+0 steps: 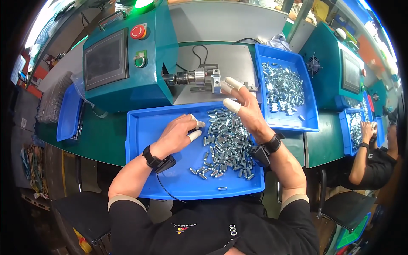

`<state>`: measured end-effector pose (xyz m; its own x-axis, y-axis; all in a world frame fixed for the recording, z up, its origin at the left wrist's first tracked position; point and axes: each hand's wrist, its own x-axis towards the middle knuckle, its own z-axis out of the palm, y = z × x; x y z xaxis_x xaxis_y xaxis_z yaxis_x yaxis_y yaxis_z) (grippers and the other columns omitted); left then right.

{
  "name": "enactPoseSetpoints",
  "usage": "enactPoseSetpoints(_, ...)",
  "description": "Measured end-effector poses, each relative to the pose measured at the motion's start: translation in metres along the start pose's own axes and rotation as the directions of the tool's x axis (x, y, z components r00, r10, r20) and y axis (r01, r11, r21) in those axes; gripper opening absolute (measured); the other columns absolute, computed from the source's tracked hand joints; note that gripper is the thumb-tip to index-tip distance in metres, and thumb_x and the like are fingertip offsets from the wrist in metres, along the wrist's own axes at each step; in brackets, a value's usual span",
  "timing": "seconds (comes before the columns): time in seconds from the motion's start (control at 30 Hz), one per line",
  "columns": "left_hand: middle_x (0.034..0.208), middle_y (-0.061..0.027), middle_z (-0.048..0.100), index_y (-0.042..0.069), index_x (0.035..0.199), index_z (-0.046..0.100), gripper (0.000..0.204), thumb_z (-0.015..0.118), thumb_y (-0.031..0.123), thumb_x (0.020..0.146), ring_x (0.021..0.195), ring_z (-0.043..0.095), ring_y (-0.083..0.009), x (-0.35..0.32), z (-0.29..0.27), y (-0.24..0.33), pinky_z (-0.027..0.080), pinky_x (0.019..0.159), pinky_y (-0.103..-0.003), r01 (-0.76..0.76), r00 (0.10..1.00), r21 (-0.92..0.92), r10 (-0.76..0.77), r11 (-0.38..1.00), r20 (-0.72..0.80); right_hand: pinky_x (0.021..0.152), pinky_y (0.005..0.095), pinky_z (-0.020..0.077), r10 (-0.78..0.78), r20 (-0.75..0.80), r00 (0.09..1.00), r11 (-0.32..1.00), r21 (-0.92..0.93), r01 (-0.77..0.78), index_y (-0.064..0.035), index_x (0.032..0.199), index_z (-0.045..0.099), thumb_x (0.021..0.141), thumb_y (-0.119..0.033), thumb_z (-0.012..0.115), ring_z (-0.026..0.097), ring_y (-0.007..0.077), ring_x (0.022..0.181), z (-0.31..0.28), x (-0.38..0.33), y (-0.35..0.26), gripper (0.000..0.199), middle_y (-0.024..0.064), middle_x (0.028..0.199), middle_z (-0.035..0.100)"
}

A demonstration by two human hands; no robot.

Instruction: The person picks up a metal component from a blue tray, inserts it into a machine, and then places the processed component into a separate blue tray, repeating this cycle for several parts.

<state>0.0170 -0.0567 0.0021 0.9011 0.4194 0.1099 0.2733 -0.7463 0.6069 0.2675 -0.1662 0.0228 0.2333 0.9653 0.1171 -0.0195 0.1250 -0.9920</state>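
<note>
Where the green bench (106, 136) shows at the left, a narrow side tray (68, 112) lies beside the machine (148, 91). The machine's front carries a dark screen (106, 59), with a red button (137, 32) and a green knob (139, 61) to the screen's right. Nearer the person is the blue front tray (146, 121). Over its bare left part is the left hand (175, 134), back upward, pale covers on the thumb and fingertips that show; its fingers are bent and point toward the parts (229, 144), and whether they grasp one I cannot tell. Behind this tray, the chuck (189, 77) juts from the machine toward a metal clamp (216, 80). The parts, small, shiny and elongated, are heaped in the tray's right half, some scattered toward its front wall. Above the heap's far right side reaches the right hand (250, 112), fingers released and stretched toward the clamp, thumb apart from them; whether a fingertip touches the clamp I cannot tell. Next comes the far tray (308, 121), with more parts piled in it. Beyond stand a second machine (331, 63) and, at far right, a seated co-worker (374, 170), both hands at another tray (346, 131) of parts.
</note>
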Motion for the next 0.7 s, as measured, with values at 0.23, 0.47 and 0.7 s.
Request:
enactPoseSetpoints(0.23, 0.107, -0.0143, 0.072, 0.005, 0.122, 0.078, 0.029, 0.079, 0.012, 0.095, 0.103, 0.069, -0.0365, 0.003, -0.003, 0.002, 0.057, 0.090, -0.045, 0.002, 1.000, 0.026, -0.003, 1.000, 0.022, 0.120, 0.0425, 0.0443, 0.057, 0.049, 0.997, 0.997, 0.043, -0.059, 0.0013, 0.168, 0.035, 0.101, -0.024, 0.073, 0.052, 0.0299, 0.151, 0.005, 0.012, -0.003, 0.082, 0.0208, 0.165, 0.052)
enactPoseSetpoints(0.47, 0.106, -0.0141, 0.072, 0.005, 0.123, 0.078, 0.029, 0.079, 0.012, 0.094, 0.103, 0.069, -0.0365, 0.000, -0.002, 0.002, 0.056, 0.089, -0.045, 0.013, 1.000, 0.016, -0.013, 1.000, 0.025, 0.114, 0.0403, 0.0498, 0.081, 0.077, 0.994, 0.994, 0.063, -0.086, 0.0038, 0.168, 0.034, 0.101, -0.026, 0.073, 0.056, 0.0305, 0.147, 0.003, 0.014, -0.009, 0.083, 0.0212, 0.162, 0.055)
enactPoseSetpoints(0.7, 0.104, -0.0135, 0.071, 0.006, 0.123, 0.077, 0.029, 0.080, 0.011, 0.094, 0.100, 0.068, -0.0358, 0.000, -0.001, -0.004, 0.055, 0.087, -0.045, -0.021, 1.000, -0.021, 0.021, 1.000, -0.017, 0.099, 0.0353, 0.0579, 0.098, -0.191, 0.977, 0.995, 0.053, -0.089, 0.0035, 0.164, 0.040, 0.103, -0.024, 0.071, 0.066, 0.0272, 0.132, -0.024, 0.018, -0.009, 0.073, 0.0195, 0.150, 0.065)
